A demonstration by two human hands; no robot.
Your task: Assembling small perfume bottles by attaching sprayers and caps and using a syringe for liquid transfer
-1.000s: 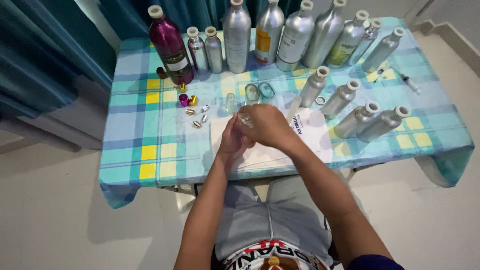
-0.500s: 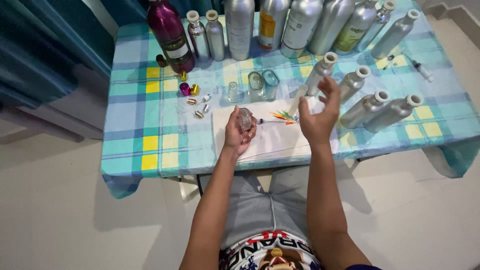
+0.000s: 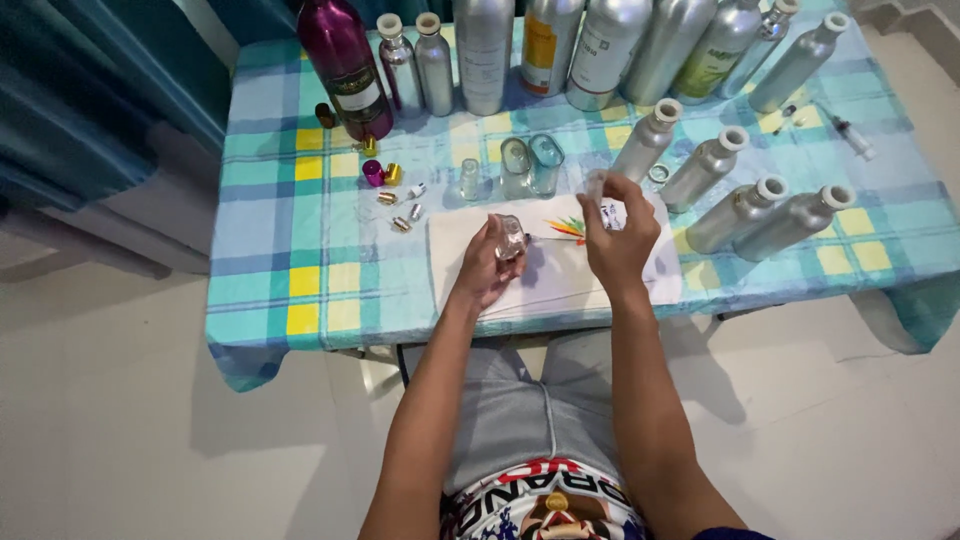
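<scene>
Glass glints in the left hand (image 3: pixel 487 268): from the head camera, a small clear bottle (image 3: pixel 511 237) sits gripped in its fingertips, held just above the white cloth (image 3: pixel 560 280) on the desk (image 3: pixel 300 250). Right hand (image 3: pixel 618 232) hovers just beside it, to the right, fingers pinched around a small clear piece that I can't make out. The two hands are near but apart, with the bottle between them. Open cloth lies below; small glass vials (image 3: pixel 530 165) stand just behind, and silver bottles (image 3: pixel 740 195) lie tilted to the right, crowding that side.
</scene>
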